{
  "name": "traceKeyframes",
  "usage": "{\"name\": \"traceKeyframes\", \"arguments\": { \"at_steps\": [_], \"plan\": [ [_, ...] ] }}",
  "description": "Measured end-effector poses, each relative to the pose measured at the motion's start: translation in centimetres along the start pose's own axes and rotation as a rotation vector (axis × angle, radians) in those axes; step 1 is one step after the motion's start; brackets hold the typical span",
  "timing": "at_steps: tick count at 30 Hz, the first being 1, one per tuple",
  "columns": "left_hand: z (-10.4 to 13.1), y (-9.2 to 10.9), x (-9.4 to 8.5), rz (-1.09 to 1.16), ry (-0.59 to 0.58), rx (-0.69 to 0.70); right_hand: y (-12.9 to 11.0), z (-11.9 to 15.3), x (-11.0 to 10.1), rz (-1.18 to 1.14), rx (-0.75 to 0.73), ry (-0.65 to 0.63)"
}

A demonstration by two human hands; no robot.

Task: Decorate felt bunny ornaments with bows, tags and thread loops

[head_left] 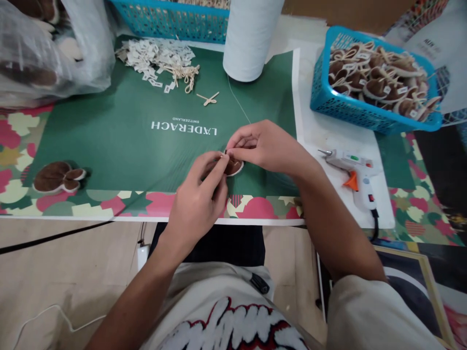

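A small brown plush piece (234, 166) with a white edge is held just above the green sheet, partly covered by fingers. My left hand (204, 187) is closed round its left side. My right hand (257, 146) pinches at its top edge, fingertips touching the left ones; what lies between them is too small to make out. A thin white thread (239, 102) runs from a big white spool (251, 39) to behind my right hand. Beyond the hands lies a cream bow (207, 99), near a pile of white tags (156, 56) and more small bows (186, 75).
At left lies another brown plush piece (58, 177). A glue gun (355, 170) with a black cord rests at right. Behind it a blue basket (372, 116) holds several tagged plush pieces. Another blue basket (175, 22) and a plastic bag (87, 53) stand at the back.
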State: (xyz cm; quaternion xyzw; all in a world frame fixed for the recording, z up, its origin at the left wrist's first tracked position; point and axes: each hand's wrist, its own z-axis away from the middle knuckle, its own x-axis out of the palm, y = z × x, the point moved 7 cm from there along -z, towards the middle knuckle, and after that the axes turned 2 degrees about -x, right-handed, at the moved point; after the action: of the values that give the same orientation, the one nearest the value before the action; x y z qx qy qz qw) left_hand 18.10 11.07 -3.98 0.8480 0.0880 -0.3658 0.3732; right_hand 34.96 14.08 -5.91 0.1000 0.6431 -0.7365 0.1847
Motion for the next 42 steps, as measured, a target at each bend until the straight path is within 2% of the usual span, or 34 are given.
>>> {"name": "traceKeyframes", "arguments": {
  "at_steps": [5, 18, 27, 33, 42],
  "plan": [
    [0.5, -0.1, -0.6, 0.042, 0.062, -0.055, -0.1, -0.1, 0.1, 0.015, -0.004, -0.018],
    [1.0, 0.5, 0.9, -0.063, -0.025, -0.006, -0.8, -0.6, -0.2, 0.116, 0.009, -0.051],
    [1.0, 0.4, 1.1, -0.052, -0.031, 0.055, -0.7, -0.6, 0.1, 0.041, 0.049, -0.086],
    [1.0, 0.4, 1.0, -0.03, -0.014, 0.048, -0.9, -0.8, 0.1, 0.023, 0.059, -0.133],
    [1.1, 0.2, 1.1, -0.037, -0.03, 0.067, -1.5, -2.4, 0.0, 0.211, 0.015, -0.215]
  ]
}}
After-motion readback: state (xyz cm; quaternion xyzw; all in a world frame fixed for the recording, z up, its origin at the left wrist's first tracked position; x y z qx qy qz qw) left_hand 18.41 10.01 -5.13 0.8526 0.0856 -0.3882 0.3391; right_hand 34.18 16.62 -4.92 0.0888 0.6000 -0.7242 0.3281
